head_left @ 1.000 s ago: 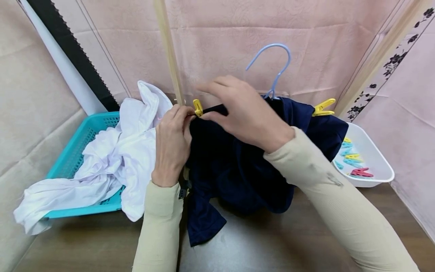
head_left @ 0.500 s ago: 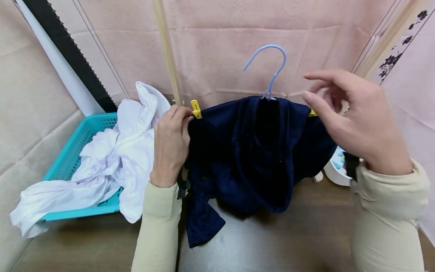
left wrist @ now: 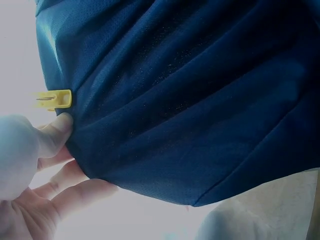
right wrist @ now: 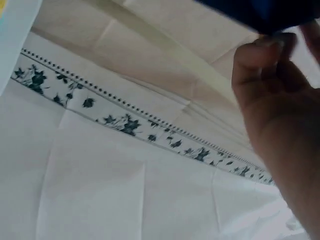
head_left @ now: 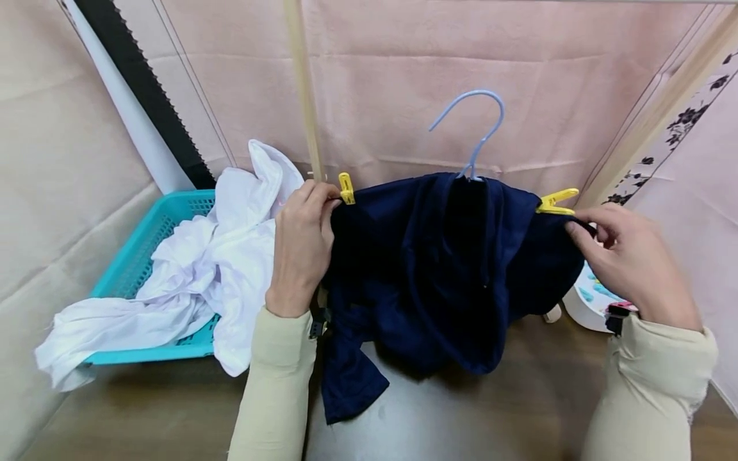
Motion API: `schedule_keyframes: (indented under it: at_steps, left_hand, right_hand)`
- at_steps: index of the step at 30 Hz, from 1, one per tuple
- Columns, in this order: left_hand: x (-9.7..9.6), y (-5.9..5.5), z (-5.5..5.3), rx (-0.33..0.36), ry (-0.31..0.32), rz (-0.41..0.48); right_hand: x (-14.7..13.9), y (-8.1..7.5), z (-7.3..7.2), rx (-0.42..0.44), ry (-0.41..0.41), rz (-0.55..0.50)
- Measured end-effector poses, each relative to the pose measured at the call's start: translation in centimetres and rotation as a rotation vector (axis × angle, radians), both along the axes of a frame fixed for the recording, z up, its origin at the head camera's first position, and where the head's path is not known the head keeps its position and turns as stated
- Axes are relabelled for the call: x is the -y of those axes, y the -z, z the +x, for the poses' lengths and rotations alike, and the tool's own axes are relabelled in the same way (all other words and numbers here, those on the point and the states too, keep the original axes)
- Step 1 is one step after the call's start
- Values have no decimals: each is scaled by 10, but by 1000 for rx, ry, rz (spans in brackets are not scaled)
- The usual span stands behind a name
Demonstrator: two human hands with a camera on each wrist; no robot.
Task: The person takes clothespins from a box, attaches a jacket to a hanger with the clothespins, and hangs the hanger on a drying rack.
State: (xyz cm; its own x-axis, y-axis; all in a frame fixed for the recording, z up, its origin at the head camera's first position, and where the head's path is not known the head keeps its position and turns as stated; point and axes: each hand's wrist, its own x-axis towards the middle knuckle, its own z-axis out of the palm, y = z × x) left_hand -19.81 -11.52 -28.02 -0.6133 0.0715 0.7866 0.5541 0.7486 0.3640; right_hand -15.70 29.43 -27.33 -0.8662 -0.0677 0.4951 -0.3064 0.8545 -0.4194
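Observation:
A dark navy hooded jacket (head_left: 375, 256) hangs spread between my hands, a light blue hanger (head_left: 474, 147) rising from its neck. My left hand (head_left: 302, 246) pinches the left shoulder edge beside a yellow clothespin (head_left: 346, 189). In the left wrist view the thumb of that hand (left wrist: 45, 165) presses the cloth right below the yellow clothespin (left wrist: 56, 99). On the other side my right hand (head_left: 637, 262) pinches the right shoulder edge, close to a second yellow clothespin (head_left: 557, 202). The right wrist view shows the fingers of my right hand (right wrist: 270, 75) at the navy cloth's corner (right wrist: 265, 12).
A teal basket (head_left: 129, 256) at the left holds crumpled white clothes (head_left: 190, 262). Partly behind my right hand stands a white tub (head_left: 579, 307) with coloured clothespins. Wooden poles (head_left: 302, 83) rise at the back, before pink cloth. Below lies a brown tabletop (head_left: 484, 422).
My right hand has left the left clothespin, swung to the right and taken hold of the jacket's right shoulder edge. My left hand keeps its pinch on the left shoulder edge.

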Motion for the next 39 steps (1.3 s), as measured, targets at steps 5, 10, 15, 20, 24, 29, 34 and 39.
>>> schedule_keyframes:
  at_steps: [5, 10, 15, 20, 24, 29, 34, 39]
  left_hand:
    - [-3, -7, -2, -10, 12, 9]
    - [-5, -10, -5, 13, 7, 13]
    - [-1, -8, -8, 58, -17, 30]
    - [3, -4, -12, 89, -21, 40]
    - [3, 0, -15, 92, -2, 53]
    - [0, 6, -20, 78, 43, 62]
    - [-1, 10, -23, 69, 74, 57]
    - [-1, 11, -23, 68, 95, 106]
  right_hand:
    - [-14, -1, 6, -23, -91, -74]
    - [-24, -6, 12, -1, -142, -140]
    - [-23, -7, 15, 66, -179, -195]
    - [-17, -4, 12, 107, -339, -246]
    - [-16, 0, 10, 165, -502, -289]
    - [-14, 5, 12, 271, -795, -460]
    - [-12, 9, 18, 315, -925, -708]
    - [-23, 5, 22, 484, -981, -940]
